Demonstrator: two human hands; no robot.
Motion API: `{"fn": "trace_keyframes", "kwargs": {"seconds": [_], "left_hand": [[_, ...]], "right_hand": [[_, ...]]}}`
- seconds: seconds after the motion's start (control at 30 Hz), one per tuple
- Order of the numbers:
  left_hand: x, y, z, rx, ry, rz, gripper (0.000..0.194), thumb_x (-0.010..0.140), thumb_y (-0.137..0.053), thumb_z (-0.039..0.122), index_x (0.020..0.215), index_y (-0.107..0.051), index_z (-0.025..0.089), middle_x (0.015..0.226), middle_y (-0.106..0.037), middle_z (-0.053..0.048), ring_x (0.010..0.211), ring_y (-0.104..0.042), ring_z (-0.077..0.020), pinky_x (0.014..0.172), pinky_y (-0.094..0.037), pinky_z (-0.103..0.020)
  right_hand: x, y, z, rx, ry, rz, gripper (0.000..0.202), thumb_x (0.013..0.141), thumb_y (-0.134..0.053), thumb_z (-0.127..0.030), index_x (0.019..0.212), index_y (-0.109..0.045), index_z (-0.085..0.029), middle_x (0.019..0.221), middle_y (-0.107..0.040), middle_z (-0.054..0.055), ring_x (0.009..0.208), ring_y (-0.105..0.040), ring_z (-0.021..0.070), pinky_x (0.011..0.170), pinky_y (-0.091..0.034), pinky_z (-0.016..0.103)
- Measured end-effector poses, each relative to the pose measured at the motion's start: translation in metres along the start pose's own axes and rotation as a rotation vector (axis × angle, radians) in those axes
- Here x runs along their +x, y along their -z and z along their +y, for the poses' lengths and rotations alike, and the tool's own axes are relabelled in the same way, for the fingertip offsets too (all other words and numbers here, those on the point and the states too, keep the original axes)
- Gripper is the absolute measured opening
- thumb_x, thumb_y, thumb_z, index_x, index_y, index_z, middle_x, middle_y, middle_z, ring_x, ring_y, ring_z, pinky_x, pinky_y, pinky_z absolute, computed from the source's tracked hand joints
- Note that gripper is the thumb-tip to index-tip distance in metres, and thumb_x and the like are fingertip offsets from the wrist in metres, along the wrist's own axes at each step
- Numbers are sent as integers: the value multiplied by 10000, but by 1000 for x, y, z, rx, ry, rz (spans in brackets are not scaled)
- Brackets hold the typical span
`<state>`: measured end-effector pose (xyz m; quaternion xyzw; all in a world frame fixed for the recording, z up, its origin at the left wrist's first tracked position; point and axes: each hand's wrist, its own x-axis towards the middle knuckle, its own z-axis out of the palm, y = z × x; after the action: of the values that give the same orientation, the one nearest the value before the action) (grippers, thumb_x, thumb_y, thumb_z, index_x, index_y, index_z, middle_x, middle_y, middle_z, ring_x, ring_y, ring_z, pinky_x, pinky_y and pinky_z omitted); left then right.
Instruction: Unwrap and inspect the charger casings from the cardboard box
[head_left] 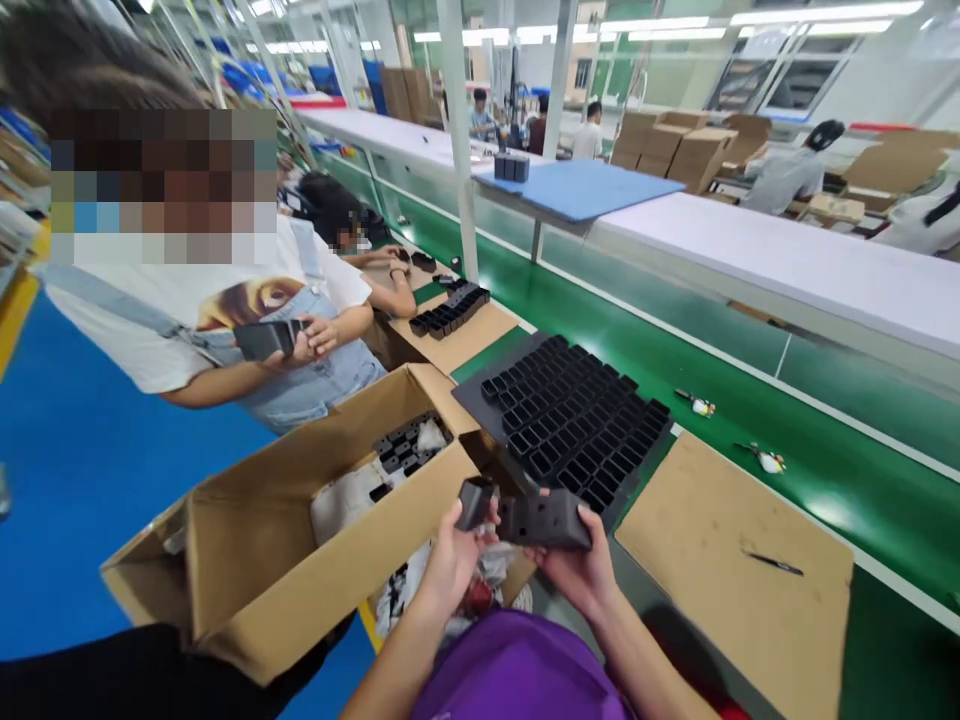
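Observation:
In my left hand (450, 555) is a small black box-shaped plastic housing (472, 505), its open end facing up. My right hand (585, 570) grips a longer black piece with small holes in its face (551, 520); whether it is one housing or two side by side I cannot tell. Both hands are close together in front of my body, the pieces nearly touching. Just beyond them, rows of black open-topped housings (577, 410) stand on a dark board. At the left, a cardboard box (315, 590) contains more black parts and white wrapping.
A co-worker (285, 300) stands at the left, holding a black housing (266, 340). Another person sits farther along the green conveyor (750, 440). Tweezers (776, 563) lie on a brown cardboard sheet (712, 530) at the right. Small wired parts (769, 460) sit on the belt.

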<state>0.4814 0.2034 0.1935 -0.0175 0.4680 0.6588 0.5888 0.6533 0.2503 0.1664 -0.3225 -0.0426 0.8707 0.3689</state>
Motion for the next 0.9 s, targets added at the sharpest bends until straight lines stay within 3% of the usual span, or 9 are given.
{"fn": "trace_keyframes", "kwargs": {"seconds": [0.07, 0.17, 0.37, 0.47, 0.57, 0.67, 0.9], "left_hand": [[2, -10, 4, -33, -8, -8, 436, 732, -682, 481, 940, -722, 101, 840, -738, -103, 672, -635, -175, 558, -499, -270], [-1, -16, 10, -78, -34, -45, 512, 681, -686, 532, 982, -732, 121, 880, -742, -95, 683, -633, -173, 572, -510, -272], [-10, -9, 19, -4, -103, -273, 673, 526, -859, 561, 1082, -744, 200, 978, -762, -112, 838, -711, -304, 680, -614, -416], [-10, -10, 19, 33, -127, -289, 731, 473, -906, 651, 1051, -755, 229, 983, -758, -91, 826, -716, -279, 615, -619, -367], [-13, -15, 16, 80, -201, -275, 761, 433, -892, 730, 1005, -763, 245, 844, -745, -54, 765, -703, -244, 559, -600, -312], [-20, -19, 15, 205, -293, -269, 696, 535, -831, 768, 987, -759, 243, 767, -749, -67, 733, -700, -238, 585, -599, -305], [-28, -19, 15, 461, -356, -269, 634, 698, -799, 636, 1145, -631, 220, 890, -793, -97, 729, -752, -269, 569, -603, -327]], "right_hand": [[-6, -11, -13, 49, 30, -82, 573, 596, -828, -550, 1065, -735, -234, 1029, -777, 50, 901, -675, 237, 766, -522, 361], [-14, -23, -27, 108, 103, -161, 601, 631, -762, -630, 1106, -731, -263, 1084, -758, 54, 986, -645, 261, 795, -513, 382], [-29, -25, -44, 140, 186, -287, 729, 635, -732, -698, 1240, -680, -294, 1161, -728, 60, 1066, -611, 279, 829, -507, 398], [-33, -23, -50, 127, 195, -362, 754, 643, -733, -715, 1267, -653, -301, 1199, -709, 68, 1126, -594, 285, 873, -504, 418], [-38, -22, -53, 114, 198, -399, 749, 660, -723, -713, 1287, -620, -317, 1202, -697, 71, 1137, -592, 286, 855, -515, 418], [-43, -21, -56, 106, 207, -368, 673, 683, -723, -666, 1261, -613, -338, 1149, -698, 48, 1061, -618, 261, 778, -533, 372], [-52, -19, -63, 53, 255, -340, 684, 645, -789, -599, 1255, -616, -341, 1137, -690, 45, 1027, -627, 245, 748, -550, 348]]}}
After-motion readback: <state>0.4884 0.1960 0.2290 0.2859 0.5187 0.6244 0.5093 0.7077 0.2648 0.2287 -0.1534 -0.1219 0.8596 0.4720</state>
